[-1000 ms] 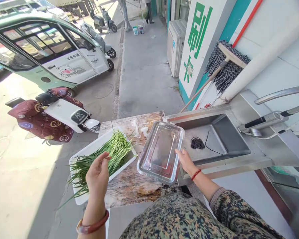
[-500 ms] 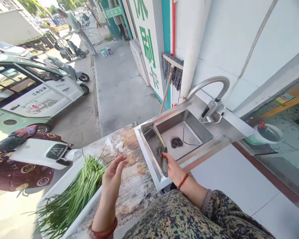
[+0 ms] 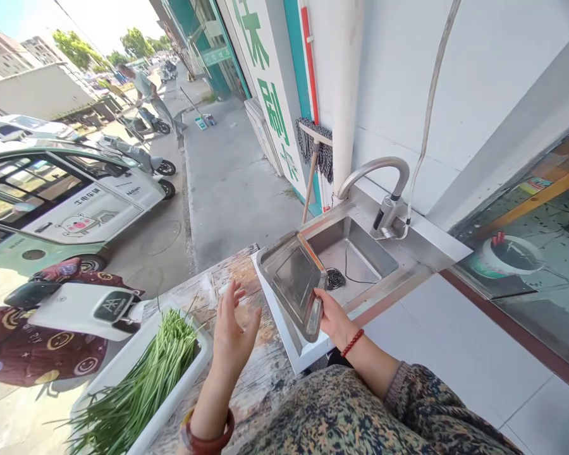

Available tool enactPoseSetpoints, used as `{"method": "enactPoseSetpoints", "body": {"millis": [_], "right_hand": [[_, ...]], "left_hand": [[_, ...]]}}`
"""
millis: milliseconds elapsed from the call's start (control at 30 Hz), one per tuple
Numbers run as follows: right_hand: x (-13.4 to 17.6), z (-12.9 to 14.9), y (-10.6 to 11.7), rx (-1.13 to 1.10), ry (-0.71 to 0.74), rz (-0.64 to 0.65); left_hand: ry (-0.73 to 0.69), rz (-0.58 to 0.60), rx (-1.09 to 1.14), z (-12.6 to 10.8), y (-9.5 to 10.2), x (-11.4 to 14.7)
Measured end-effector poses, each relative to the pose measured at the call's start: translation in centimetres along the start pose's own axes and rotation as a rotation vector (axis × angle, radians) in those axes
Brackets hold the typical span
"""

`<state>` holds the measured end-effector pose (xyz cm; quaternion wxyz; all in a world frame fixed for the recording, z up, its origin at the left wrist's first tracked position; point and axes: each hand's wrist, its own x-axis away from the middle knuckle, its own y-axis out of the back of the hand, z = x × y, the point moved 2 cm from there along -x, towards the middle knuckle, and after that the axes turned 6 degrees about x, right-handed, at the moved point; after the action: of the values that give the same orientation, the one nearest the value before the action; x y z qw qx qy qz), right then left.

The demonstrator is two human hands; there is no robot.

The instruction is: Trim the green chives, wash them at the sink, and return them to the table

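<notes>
A rectangular metal tray point(image 3: 291, 278) is tilted over the left part of the stainless steel sink point(image 3: 384, 262). My right hand point(image 3: 332, 315) grips the tray by its near right edge. Left of the tray, my left hand point(image 3: 237, 328) is raised above the worn wooden board point(image 3: 260, 373), fingers apart and holding nothing. A dark wire scouring ball point(image 3: 334, 278) lies in the basin, partly behind the tray, with a thin dark strand beside it. The curved faucet point(image 3: 384, 189) stands at the sink's back right corner.
A white tub point(image 3: 201, 357) of long green stalks point(image 3: 146, 379) sits at the left on the board. A mop point(image 3: 315, 148) leans by the wall pipe. A scooter point(image 3: 80, 309) and a three-wheeled vehicle point(image 3: 76, 202) stand beyond. A person point(image 3: 146, 91) is farther off on the pavement.
The tray has turned from nearly edge-on so that its broad face shows. My left hand has moved right, toward the tray, and its fingers have spread. The view has shifted slightly.
</notes>
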<state>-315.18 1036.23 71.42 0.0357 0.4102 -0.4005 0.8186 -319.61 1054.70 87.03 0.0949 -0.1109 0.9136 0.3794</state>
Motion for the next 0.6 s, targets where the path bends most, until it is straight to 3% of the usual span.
{"method": "enactPoseSetpoints", "body": {"millis": [67, 167, 233, 333, 400, 433, 533, 600], "right_hand": [[-0.1, 0.6, 0.4, 0.05, 0.046, 0.01], [0.2, 1.9, 0.8, 0.198, 0.148, 0.017], [0.8, 3.1, 0.9, 0.293, 0.193, 0.036], [1.8, 5.5, 1.0, 0.366, 0.2, 0.108], [2.5, 7.5, 0.9, 0.41, 0.243, 0.194], [2.9, 8.5, 0.8, 0.426, 0.291, 0.213], [4.0, 10.7, 0.2, 0.52, 0.561, 0.093], [5.1, 10.3, -0.9, 0.693, 0.789, 0.062]], "left_hand": [[-0.146, 0.005, -0.298, -0.9, 0.4, 0.1], [-0.299, 0.235, -0.577, -2.1, -0.1, 0.1], [-0.369, 0.447, -0.6, -2.4, -1.0, -0.2], [-0.348, 0.65, -0.385, -1.4, -2.8, -0.6], [-0.198, 0.66, -0.113, -0.1, -3.9, -0.8], [-0.066, 0.605, 0.034, 0.7, -4.4, -0.8], [0.451, 0.301, 0.499, 2.8, -5.6, -0.2], [0.699, 0.134, 0.762, 3.3, -6.3, 0.6]]}}
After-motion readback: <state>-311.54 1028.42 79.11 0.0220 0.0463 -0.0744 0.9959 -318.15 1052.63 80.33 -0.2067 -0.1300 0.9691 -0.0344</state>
